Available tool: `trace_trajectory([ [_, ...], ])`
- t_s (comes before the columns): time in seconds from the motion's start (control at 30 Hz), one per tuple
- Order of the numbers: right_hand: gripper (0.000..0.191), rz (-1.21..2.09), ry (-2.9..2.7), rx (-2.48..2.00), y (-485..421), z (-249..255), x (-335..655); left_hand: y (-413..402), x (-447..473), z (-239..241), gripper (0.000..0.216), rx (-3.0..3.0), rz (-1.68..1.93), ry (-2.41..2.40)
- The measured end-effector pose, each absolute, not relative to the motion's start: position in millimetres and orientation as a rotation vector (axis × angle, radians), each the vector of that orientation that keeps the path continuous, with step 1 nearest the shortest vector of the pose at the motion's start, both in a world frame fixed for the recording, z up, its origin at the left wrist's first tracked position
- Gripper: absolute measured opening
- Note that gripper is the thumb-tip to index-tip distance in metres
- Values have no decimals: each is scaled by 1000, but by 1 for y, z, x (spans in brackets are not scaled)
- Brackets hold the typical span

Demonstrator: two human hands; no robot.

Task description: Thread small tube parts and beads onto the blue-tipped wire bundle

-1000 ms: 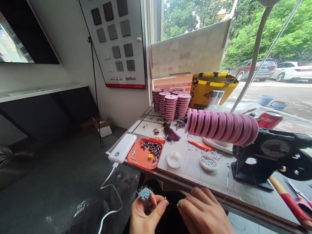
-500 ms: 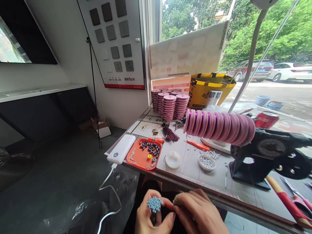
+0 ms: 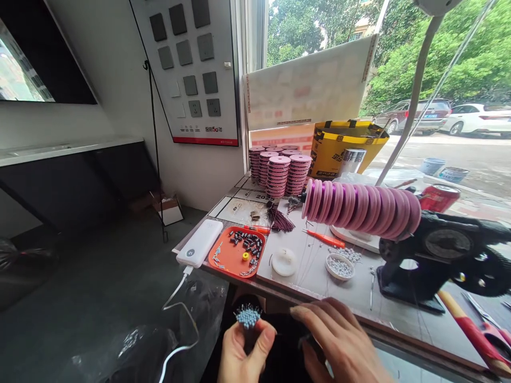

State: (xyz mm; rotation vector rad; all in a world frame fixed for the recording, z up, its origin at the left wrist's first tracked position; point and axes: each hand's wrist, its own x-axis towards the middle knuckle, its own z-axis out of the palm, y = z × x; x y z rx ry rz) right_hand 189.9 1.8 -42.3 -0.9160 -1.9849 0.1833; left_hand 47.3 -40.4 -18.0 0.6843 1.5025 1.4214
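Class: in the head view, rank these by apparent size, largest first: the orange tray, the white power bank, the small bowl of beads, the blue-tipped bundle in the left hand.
1. orange tray
2. white power bank, nearly alike
3. small bowl of beads
4. blue-tipped bundle, though nearest the camera

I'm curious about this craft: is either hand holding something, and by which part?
The left hand grips a bundle of blue-tipped pins by its stems, below the tips. The right hand shows nothing held.

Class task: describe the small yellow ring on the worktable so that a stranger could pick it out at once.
Start at the worktable by the window and find the orange tray beside the white power bank. The yellow ring lies on that tray, the only yellow piece among dark beads.
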Motion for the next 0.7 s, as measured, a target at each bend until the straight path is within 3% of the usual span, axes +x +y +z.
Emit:
trace_trajectory([
  [0.23,26,426,-1944,-871,-7,-53,184,-36,49,-14,44,525,1408,1335],
  [0.5,24,83,-1874,-870,-9,-43,181,-41,45,-20,46,353,1273,1195],
  [0.7,19,10,-1746,-804,-10,-44,175,-42,44,-25,51,381,1248,1206],
])
